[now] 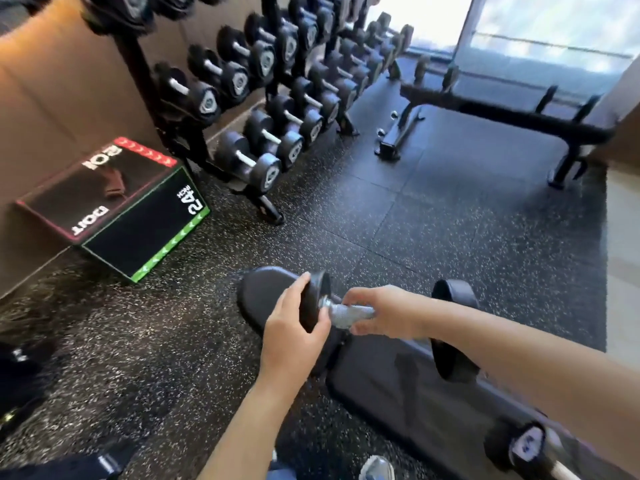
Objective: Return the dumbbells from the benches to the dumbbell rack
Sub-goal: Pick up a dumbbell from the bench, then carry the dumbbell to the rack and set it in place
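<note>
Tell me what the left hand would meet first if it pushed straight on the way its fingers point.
The left hand already touches the black round dumbbell head; beyond it, likely the black padded bench end, though depth is unclear.

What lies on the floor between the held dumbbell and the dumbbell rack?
Head view: only bare speckled rubber floor between the dumbbell and the dumbbell rack.

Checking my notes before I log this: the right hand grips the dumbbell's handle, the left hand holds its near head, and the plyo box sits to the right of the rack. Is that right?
Not quite. In the head view the plyo box sits to the left of the rack, against the wall. The rest holds: the right hand grips the dumbbell by its handle, and the left hand holds its near head.
</note>
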A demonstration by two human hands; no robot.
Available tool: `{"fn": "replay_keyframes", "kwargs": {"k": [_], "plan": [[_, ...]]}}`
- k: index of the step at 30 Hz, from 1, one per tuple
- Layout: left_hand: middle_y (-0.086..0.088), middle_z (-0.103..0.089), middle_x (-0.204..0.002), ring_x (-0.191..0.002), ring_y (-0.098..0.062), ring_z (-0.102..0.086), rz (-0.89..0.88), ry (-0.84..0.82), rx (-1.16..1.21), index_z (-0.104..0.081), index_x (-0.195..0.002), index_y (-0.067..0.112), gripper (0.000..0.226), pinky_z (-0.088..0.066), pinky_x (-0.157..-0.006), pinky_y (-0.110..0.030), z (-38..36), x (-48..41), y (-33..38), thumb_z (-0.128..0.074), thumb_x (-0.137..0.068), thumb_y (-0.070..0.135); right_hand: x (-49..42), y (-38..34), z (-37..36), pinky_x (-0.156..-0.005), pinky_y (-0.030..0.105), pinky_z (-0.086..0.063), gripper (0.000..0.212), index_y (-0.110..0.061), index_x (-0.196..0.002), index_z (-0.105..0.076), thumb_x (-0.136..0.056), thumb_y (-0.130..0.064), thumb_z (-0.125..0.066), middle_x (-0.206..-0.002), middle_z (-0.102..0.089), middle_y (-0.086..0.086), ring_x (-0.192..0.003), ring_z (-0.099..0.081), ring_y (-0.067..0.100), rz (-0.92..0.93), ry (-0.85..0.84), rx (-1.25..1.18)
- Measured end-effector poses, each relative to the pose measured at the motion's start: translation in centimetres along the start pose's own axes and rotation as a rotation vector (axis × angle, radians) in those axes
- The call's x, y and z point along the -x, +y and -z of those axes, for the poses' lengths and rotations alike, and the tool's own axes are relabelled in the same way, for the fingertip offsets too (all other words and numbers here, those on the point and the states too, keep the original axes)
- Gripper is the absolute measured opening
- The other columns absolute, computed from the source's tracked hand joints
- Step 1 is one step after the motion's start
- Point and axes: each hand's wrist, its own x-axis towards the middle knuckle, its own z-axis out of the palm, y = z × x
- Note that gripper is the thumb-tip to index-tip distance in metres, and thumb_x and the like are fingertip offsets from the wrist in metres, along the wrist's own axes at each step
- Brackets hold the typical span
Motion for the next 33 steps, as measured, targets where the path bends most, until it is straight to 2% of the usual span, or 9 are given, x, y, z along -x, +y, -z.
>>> {"fn": "replay_keyframes", "kwargs": {"k": [3,6,8,12,17,25,27,31,33], "plan": [[0.009,-0.051,-0.117,-0.109,-0.002,-0.045,0.023,0.047,-0.003,-0.05,-0.127,0.014,0.054,-0.021,-0.089,0.005,4.3,-0.6,-1.5,-0.069,-0.077,0.012,-1.7,-4.9,0.5,-0.064,0.024,-0.038,0.041,-0.031,-0.124,-0.048,-0.086,-0.035,-0.062,-0.093,-0.053,-0.002,-0.08,-0.052,0.019,0.036,-0.025,0.075],[0.014,-0.05,-0.115,-0.107,0.002,-0.044,0.03,0.086,0.017,-0.05,-0.127,0.017,0.053,-0.022,-0.085,0.007,9.2,-1.6,-3.8,-0.068,-0.077,0.011,-3.8,-10.3,0.5,-0.049,0.022,-0.041,0.038,-0.033,-0.122,-0.047,-0.086,-0.034,-0.061,-0.078,-0.053,-0.004,-0.066,-0.054,0.019,0.05,-0.06,0.104],[0.016,-0.05,-0.114,-0.106,0.003,-0.044,0.036,0.1,0.031,-0.051,-0.126,0.019,0.053,-0.024,-0.085,0.006,12.7,-2.5,-5.6,-0.068,-0.077,0.012,-5.6,-14.1,0.3,-0.044,0.019,-0.041,0.037,-0.034,-0.121,-0.046,-0.087,-0.035,-0.06,-0.079,-0.058,-0.001,-0.06,-0.054,0.017,0.059,-0.082,0.117],[0.014,-0.054,-0.116,-0.107,0.0,-0.048,0.027,0.127,0.012,-0.053,-0.124,0.021,0.052,-0.032,-0.091,-0.007,19.7,-4.9,-9.8,-0.07,-0.075,0.014,-9.9,-21.4,-0.1,-0.058,0.023,-0.046,0.035,-0.035,-0.121,-0.045,-0.088,-0.034,-0.057,-0.085,-0.064,0.005,-0.059,-0.055,0.017,0.086,-0.109,0.132],[0.015,-0.054,-0.112,-0.103,0.0,-0.049,0.015,0.146,0.021,-0.054,-0.123,0.022,0.05,-0.029,-0.086,0.003,26.2,-8.2,-13.8,-0.069,-0.075,0.013,-14.9,-28.1,-0.3,-0.068,0.027,-0.051,0.034,-0.038,-0.12,-0.044,-0.088,-0.035,-0.056,-0.078,-0.061,-0.002,-0.06,-0.058,0.016,0.094,-0.128,0.151],[0.015,-0.051,-0.112,-0.104,0.003,-0.046,-0.009,0.109,0.024,-0.055,-0.123,0.016,0.05,-0.025,-0.088,0.004,29.9,-15.3,-18.3,-0.069,-0.075,0.011,-22.5,-32.1,1.4,-0.081,0.032,-0.051,0.037,-0.036,-0.121,-0.041,-0.088,-0.039,-0.057,-0.076,-0.059,-0.006,-0.056,-0.058,0.012,0.088,-0.133,0.147],[0.013,-0.053,-0.113,-0.106,0.0,-0.047,-0.005,0.083,0.027,-0.055,-0.123,0.015,0.05,-0.029,-0.091,-0.002,30.2,-17.9,-19.3,-0.069,-0.075,0.011,-24.7,-32.4,2.3,-0.082,0.033,-0.051,0.039,-0.035,-0.124,-0.04,-0.089,-0.038,-0.056,-0.083,-0.061,-0.003,-0.063,-0.061,0.015,0.084,-0.141,0.147],[0.009,-0.055,-0.114,-0.108,-0.004,-0.049,-0.025,0.034,0.01,-0.054,-0.124,0.016,0.051,-0.035,-0.097,-0.017,30.1,-23.7,-20.9,-0.069,-0.076,0.012,-29.9,-31.9,4.5,-0.092,0.041,-0.048,0.042,-0.037,-0.127,-0.038,-0.089,-0.04,-0.055,-0.116,-0.062,0.005,-0.1,-0.061,0.024,0.08,-0.124,0.117],[0.006,-0.057,-0.117,-0.11,-0.006,-0.05,-0.028,-0.009,-0.002,-0.053,-0.125,0.016,0.05,-0.037,-0.099,-0.023,29.8,-26.9,-21.4,-0.068,-0.077,0.013,-32.3,-31.5,6.0,-0.09,0.039,-0.048,0.042,-0.037,-0.127,-0.038,-0.089,-0.04,-0.055,-0.114,-0.06,0.004,-0.098,-0.059,0.023,0.072,-0.109,0.103]]}}
